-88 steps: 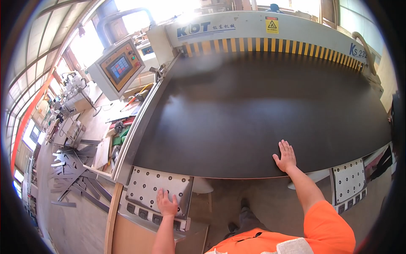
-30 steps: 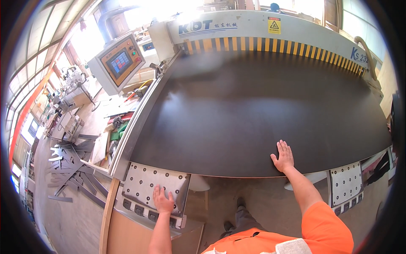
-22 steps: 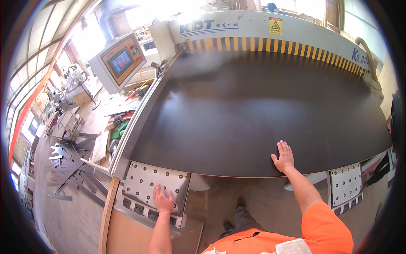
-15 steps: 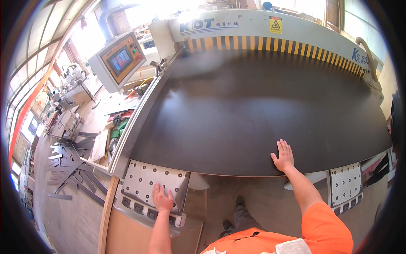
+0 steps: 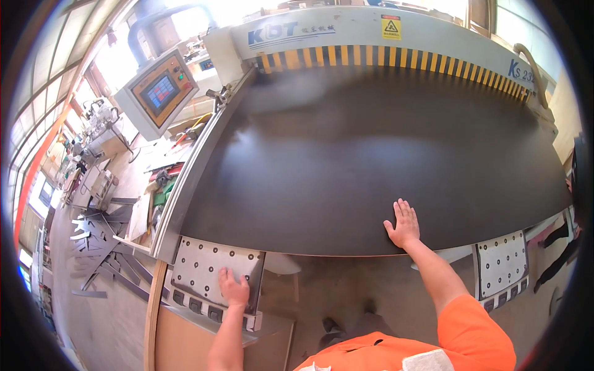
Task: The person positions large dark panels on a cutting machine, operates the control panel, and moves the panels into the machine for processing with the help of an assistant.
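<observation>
A large dark grey board lies flat across the panel saw, its far side running under the yellow-and-black striped beam. Flat on the board near its front edge rests my right hand, fingers stretched out and holding nothing. My left hand lies on the light metal support table just in front of the board's left corner. Its fingers are spread a little, with nothing in them. The board's left edge lies along a metal side fence.
A control box with a lit screen hangs at the left. A second support table juts out at the right. Dark offcut strips lie heaped on the floor at left. A wooden panel stands below my left hand.
The whole view has shifted slightly, so the machine and board sit a little farther left. Both hands stay on their surfaces; my feet have moved.
</observation>
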Available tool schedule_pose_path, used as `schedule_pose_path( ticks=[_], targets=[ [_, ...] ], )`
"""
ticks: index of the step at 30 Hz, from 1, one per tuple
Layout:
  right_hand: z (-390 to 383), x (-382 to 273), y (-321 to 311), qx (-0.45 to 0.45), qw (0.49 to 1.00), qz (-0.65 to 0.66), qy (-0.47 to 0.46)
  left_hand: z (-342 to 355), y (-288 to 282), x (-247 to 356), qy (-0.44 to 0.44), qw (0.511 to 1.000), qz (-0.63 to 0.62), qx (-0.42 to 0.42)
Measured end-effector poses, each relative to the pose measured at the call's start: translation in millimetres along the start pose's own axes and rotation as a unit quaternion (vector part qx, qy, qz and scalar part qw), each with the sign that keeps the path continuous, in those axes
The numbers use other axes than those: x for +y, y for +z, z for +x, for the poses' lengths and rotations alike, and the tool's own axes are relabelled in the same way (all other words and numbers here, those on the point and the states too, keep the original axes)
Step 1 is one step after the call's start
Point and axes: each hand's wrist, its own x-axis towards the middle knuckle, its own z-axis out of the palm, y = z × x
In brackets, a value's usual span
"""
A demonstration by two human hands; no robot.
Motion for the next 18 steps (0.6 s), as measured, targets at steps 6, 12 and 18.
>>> schedule_pose_path(
  ticks=[6,12,18],
  targets=[
    [0.3,3.5,-0.9,-0.004,1.000,0.011,-0.011,26.2,23.1,146.2,0.158,0.983,-0.093,-0.008],
    [0.2,10.8,2.7,-0.001,0.997,0.058,-0.054,48.2,76.1,259.3,0.045,0.986,0.015,-0.158],
    [1.0,34.5,-10.6,-0.018,0.984,0.100,-0.144,60.3,84.8,296.2,-0.017,0.984,0.099,-0.149]
  ],
)
